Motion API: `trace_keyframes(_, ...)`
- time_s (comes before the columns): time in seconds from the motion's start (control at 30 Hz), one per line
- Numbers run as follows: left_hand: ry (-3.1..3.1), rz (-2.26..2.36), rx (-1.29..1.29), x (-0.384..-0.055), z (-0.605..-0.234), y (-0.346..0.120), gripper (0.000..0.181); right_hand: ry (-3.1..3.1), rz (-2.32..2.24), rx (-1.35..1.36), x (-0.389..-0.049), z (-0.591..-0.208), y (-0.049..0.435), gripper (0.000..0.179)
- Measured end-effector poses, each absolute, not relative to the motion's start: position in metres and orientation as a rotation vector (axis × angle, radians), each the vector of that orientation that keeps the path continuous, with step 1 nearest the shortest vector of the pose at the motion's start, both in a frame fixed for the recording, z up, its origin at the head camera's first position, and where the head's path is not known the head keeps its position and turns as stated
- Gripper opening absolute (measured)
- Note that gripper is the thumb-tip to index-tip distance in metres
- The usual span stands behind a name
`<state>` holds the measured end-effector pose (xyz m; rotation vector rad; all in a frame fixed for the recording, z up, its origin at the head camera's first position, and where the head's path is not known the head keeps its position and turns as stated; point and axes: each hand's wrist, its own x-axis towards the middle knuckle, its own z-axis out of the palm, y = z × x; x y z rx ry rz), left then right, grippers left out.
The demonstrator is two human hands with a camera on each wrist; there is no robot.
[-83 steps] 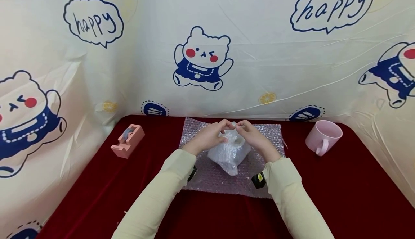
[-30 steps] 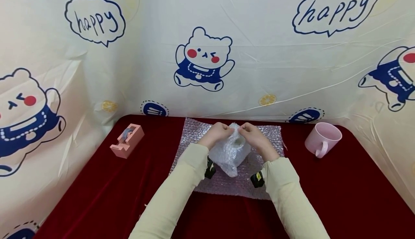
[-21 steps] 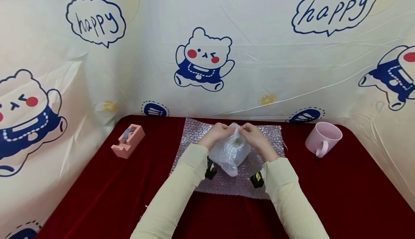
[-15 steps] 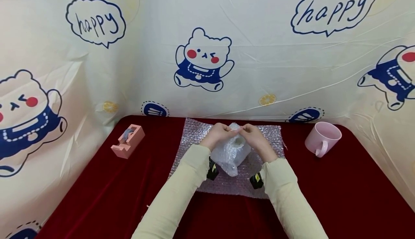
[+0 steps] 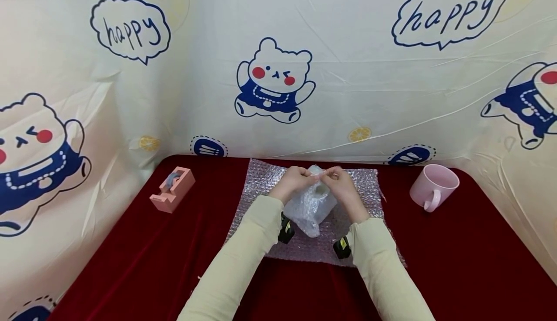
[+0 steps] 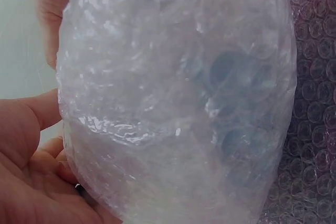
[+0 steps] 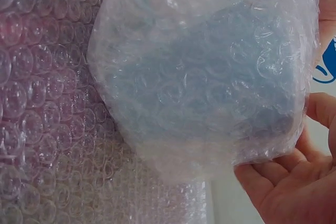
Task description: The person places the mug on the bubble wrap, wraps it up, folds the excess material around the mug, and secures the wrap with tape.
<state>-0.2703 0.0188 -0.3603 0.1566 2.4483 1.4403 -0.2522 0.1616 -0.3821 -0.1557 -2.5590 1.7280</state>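
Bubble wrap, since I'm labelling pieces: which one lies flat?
The wide sheet, spread out underneath; the other piece is bunched up.

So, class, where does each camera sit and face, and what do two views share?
Head: worn on head, facing forward-down at bubble-wrapped bundle; left hand, right hand, sleeves show.
Left wrist: worn there, facing bundle; left hand at left.
Right wrist: worn there, facing bundle; right hand at right.
Both wrist views share bundle and bubble-wrap sheet.
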Motion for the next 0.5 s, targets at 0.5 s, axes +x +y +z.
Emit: trace_keyframes(0.5,2.48,1.426,0.167,-0.2707,-0.3635,0.0193,0.024,-2.348,1.948,-0.461,-0.2555,-0.3844,0.1556,0.023)
